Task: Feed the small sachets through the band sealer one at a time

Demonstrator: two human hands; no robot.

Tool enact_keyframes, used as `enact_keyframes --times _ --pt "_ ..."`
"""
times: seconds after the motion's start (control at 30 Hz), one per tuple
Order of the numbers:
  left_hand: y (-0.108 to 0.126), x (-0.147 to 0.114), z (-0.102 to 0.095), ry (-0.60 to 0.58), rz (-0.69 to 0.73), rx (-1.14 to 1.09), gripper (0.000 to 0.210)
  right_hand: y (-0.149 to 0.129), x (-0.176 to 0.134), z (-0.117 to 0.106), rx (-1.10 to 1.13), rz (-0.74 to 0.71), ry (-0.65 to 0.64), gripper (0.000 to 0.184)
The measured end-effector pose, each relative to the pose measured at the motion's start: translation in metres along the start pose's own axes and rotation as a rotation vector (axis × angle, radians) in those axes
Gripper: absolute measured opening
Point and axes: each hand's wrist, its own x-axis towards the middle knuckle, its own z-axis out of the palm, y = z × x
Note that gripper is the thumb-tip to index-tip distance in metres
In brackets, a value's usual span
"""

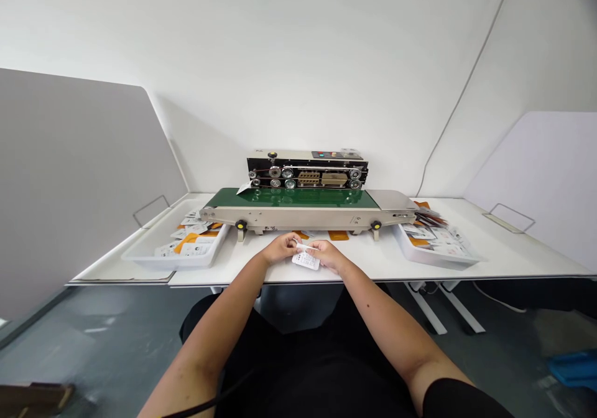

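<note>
Both of my hands meet over the front of the white table, pinching a small white printed pouch (306,260) between them. My left hand (281,248) grips its upper left corner; my right hand (328,255) holds its upper right edge. Small print covers the side of the pouch that faces me. Just beyond my hands stands a band sealing machine (308,172) with a green conveyor belt (298,198). Another white pouch (244,187) leans at the left end of the machine's rollers. Orange packets (338,235) lie partly under the conveyor.
To the left is a white tray (135,257) of white and orange packets. A similar tray (443,259) with packets stands at the right. Grey partition panels (74,175) flank the table on both sides, and a cable (471,79) runs down the wall behind.
</note>
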Motion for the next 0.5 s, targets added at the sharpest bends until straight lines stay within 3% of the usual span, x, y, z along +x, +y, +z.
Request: enact_keyframes --times 0.17,0.23,0.33,0.43,0.5 --pt "0.004 -0.002 -0.002 0.017 0.038 -0.078 0.049 -0.028 -0.009 -0.003 -0.196 -0.039 -0.110 0.035" --pt "0.003 -0.002 -0.004 0.023 0.040 -0.089 0.049 -0.051 -0.010 -0.017 -0.179 -0.093 -0.053 0.038" --pt "0.001 -0.001 -0.006 0.013 0.014 -0.107 0.051 -0.096 -0.003 -0.055 0.023 -0.264 0.201 0.046" --pt "-0.002 0.000 -0.007 0.017 0.000 -0.107 0.051 -0.138 0.012 -0.107 0.142 -0.526 0.482 0.047" --pt "-0.003 -0.001 -0.007 0.024 -0.001 -0.097 0.050 -0.155 0.021 -0.143 0.159 -0.627 0.666 0.045"
